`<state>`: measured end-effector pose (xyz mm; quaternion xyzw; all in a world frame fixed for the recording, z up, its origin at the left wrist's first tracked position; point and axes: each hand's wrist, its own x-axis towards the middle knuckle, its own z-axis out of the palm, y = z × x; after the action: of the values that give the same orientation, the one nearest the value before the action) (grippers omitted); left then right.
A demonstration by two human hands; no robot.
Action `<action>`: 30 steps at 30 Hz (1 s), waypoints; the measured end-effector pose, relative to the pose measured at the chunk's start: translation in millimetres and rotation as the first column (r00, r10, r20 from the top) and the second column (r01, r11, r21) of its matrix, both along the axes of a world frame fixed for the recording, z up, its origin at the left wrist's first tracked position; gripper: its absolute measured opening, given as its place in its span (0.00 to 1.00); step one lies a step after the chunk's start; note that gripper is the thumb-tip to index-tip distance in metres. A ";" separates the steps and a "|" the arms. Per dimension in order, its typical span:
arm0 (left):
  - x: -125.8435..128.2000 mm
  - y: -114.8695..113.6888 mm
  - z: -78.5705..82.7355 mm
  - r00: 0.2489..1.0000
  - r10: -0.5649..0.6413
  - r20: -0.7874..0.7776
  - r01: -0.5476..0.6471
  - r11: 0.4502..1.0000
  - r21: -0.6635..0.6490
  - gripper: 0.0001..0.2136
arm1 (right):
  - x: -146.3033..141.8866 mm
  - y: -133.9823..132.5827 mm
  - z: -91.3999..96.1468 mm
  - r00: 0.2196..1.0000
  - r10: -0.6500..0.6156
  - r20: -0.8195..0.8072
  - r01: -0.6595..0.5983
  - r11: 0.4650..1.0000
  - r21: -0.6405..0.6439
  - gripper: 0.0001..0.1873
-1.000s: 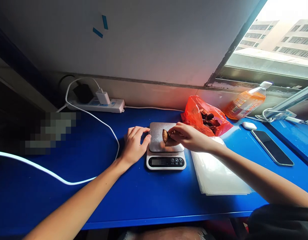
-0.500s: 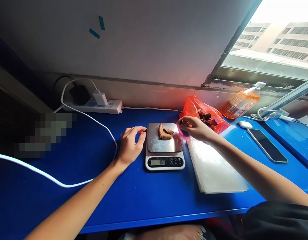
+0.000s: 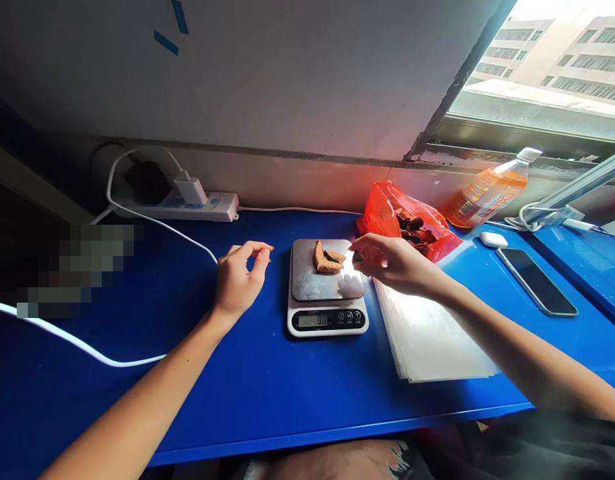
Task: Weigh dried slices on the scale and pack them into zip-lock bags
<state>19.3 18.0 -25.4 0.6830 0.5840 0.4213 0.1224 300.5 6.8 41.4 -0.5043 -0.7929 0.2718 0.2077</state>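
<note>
A small digital kitchen scale (image 3: 327,319) stands on the blue table (image 3: 287,393). Two or three brown dried pieces (image 3: 326,259) lie on its steel plate. My right hand (image 3: 394,265) hovers at the plate's right edge, fingertips pinched on a small dark piece. My left hand (image 3: 241,280) rests on the table to the left of the scale, clear of it. Its fingers are loosely curled and apart, and it holds nothing. A red plastic bag (image 3: 387,212) with dark pieces inside lies just behind my right hand.
A stack of clear plastic sheets (image 3: 437,340) lies right of the scale. Further right are a phone (image 3: 537,281), a small white case (image 3: 493,239) and an orange drink bottle (image 3: 487,193). A power strip (image 3: 207,207) sits at the wall, and a white cable (image 3: 112,360) crosses the left of the table.
My right hand laid brown pieces on the scale, reached to the red bag, and came back with a dark piece. My left hand slid left, away from the scale.
</note>
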 end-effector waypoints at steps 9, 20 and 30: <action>2.2 -2.2 -1.6 0.998 -0.057 -0.014 0.057 0.998 -0.031 0.11 | 9.5 0.9 2.1 0.992 -0.011 -0.129 -0.009 0.987 -0.161 0.08; 4.7 -2.9 -1.3 0.995 -0.097 -0.036 0.095 0.994 -0.045 0.11 | 7.4 -1.3 -3.9 0.985 -0.013 -0.170 -0.032 0.966 -0.258 0.06; 4.9 -2.3 -2.9 0.992 -0.120 -0.048 0.119 0.993 -0.024 0.11 | 2.0 -1.0 -8.8 0.996 0.088 0.001 -0.088 0.995 -0.055 0.06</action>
<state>24.3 15.7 -28.2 0.7256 0.5494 0.3898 0.1400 302.5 5.7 32.6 -0.4750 -0.8069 0.3015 0.1801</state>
